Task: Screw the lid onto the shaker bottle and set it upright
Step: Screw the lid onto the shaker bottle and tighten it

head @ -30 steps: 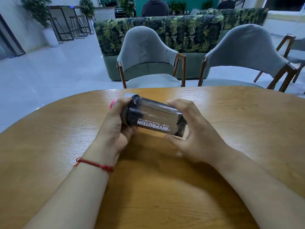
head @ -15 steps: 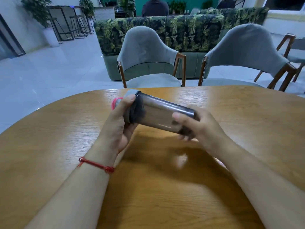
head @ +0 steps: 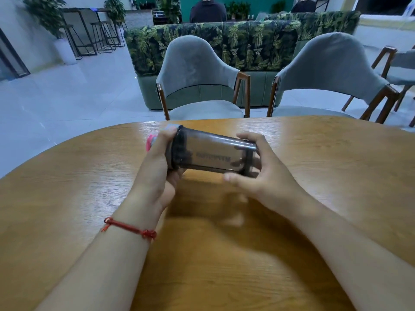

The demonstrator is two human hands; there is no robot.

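Note:
A dark see-through shaker bottle (head: 211, 154) lies on its side in the air above the wooden table (head: 67, 187), its base to the right. Its lid (head: 151, 142), pale with a pink cap, sits on the left end and is mostly hidden. My left hand (head: 157, 169) wraps around the lid end. My right hand (head: 262, 173) cups the base, thumb under the bottle and fingers over the top. White lettering on the bottle's side is blurred.
Two grey chairs (head: 197, 79) (head: 332, 75) stand at the table's far edge, with a leaf-patterned sofa (head: 224, 46) behind them. A person in dark clothes (head: 207, 11) sits beyond the sofa. Bar stools (head: 101, 34) stand far left.
The bottle has turned about its long axis between my hands, and the lettering faces differently. My right hand has shifted its hold on the base. The left hand stays on the lid end.

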